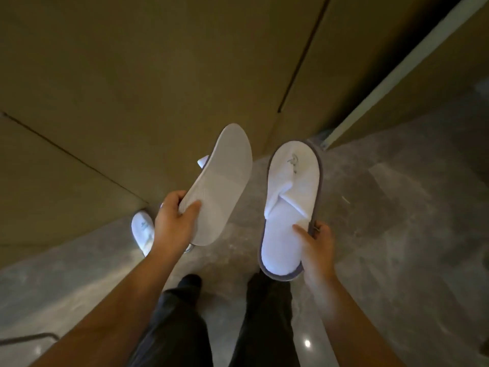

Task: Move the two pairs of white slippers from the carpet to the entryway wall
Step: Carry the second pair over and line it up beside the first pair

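Observation:
My left hand [173,225] grips a white slipper [219,186] by its heel, sole turned up toward me. My right hand [316,243] holds a second white slipper [289,207] with a grey rim, top side up, a small logo on its toe strap. Both are in the air above the grey floor, near the tan wall [132,75]. Another white slipper [143,230] lies on the floor against the wall, partly behind my left hand. A white tip of one more slipper [202,162] peeks out behind the held sole.
Tan panelled wall fills the upper view, with a dark vertical seam [301,62]. A pale door frame edge [397,75] runs diagonally at the right. Polished grey stone floor [397,221] spreads right and below. My dark trouser legs [185,313] stand beneath.

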{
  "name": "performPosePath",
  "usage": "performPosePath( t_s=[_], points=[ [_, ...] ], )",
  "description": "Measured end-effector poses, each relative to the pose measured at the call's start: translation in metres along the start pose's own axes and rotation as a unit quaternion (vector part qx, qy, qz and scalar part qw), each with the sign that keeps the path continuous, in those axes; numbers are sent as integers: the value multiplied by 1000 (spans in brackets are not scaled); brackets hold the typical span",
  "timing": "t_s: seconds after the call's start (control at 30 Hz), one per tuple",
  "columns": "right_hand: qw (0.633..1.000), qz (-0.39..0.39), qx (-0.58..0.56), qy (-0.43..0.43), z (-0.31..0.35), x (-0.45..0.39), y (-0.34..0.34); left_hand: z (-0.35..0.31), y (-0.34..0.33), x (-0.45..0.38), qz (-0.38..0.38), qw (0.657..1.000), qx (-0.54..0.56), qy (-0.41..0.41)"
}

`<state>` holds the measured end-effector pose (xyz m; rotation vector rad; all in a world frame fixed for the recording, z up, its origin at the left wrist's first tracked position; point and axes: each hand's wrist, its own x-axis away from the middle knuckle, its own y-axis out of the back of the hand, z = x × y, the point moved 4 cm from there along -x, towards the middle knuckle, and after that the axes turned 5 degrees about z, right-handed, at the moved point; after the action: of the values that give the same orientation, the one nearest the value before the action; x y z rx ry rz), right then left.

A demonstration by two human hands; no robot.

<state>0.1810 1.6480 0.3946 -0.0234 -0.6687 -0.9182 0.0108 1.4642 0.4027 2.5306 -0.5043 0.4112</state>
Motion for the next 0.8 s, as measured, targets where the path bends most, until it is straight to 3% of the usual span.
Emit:
performPosePath(
  t_s=[0.2, 0.33, 0.63, 0.8],
  points=[
    [988, 78, 131, 17, -33, -120, -6, 63, -78, -23, -93, 987, 75, 107],
    [980, 113, 164, 22, -75, -184, -30, 118, -126, -48, -115, 978, 101, 143],
    [966, 149, 209, 31, -251, -296, -95, 278, -206, -127, -165, 965, 133, 155],
    [970, 129, 204, 20, -351, -381, -123, 368, -267, -195, -117, 978, 127, 118]
  ],
)
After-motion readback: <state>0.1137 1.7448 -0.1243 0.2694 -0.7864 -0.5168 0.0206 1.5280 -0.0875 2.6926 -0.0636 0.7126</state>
